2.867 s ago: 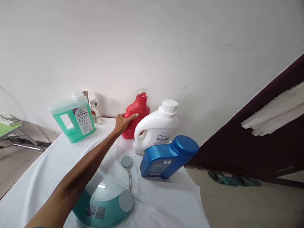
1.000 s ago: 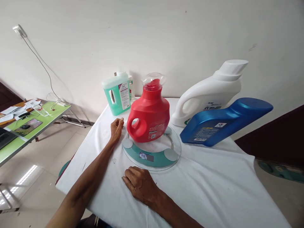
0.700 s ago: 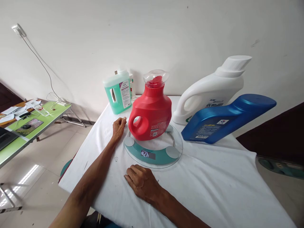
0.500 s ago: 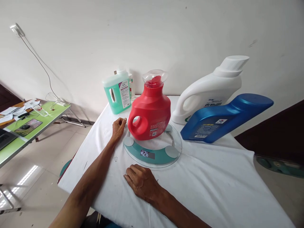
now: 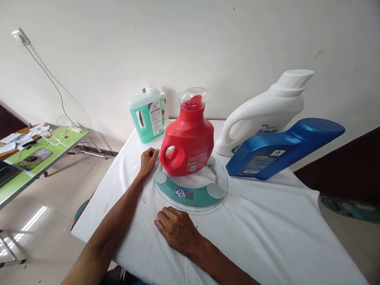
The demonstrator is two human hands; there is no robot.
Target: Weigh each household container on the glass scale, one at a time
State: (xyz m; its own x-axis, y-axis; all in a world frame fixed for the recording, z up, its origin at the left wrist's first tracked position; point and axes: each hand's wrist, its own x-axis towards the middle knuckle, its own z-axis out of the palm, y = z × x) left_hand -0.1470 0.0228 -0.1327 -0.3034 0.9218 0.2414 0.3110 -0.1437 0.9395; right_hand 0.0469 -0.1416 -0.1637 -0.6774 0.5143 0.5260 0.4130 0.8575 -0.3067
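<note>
A red detergent jug (image 5: 190, 138) stands upright on a round glass scale (image 5: 169, 194), its display lit. The jug has a ring handle on its left and a clear cap around its red spout. My left hand (image 5: 149, 161) rests on the white cloth beside the scale's left edge, close to the jug's handle but apart from it; its fingers are curled in, with nothing seen in them. In front of the scale, my right hand (image 5: 176, 229) lies on the cloth, loosely closed, its palm hidden and no object showing.
A green liquid jug (image 5: 145, 118) and a clear bottle (image 5: 165, 111) stand by the wall at back left. On the right are a white detergent bottle (image 5: 264, 107) and a blue slanted bottle (image 5: 279, 150). A green table (image 5: 62, 144) with papers and a mouse stands far left.
</note>
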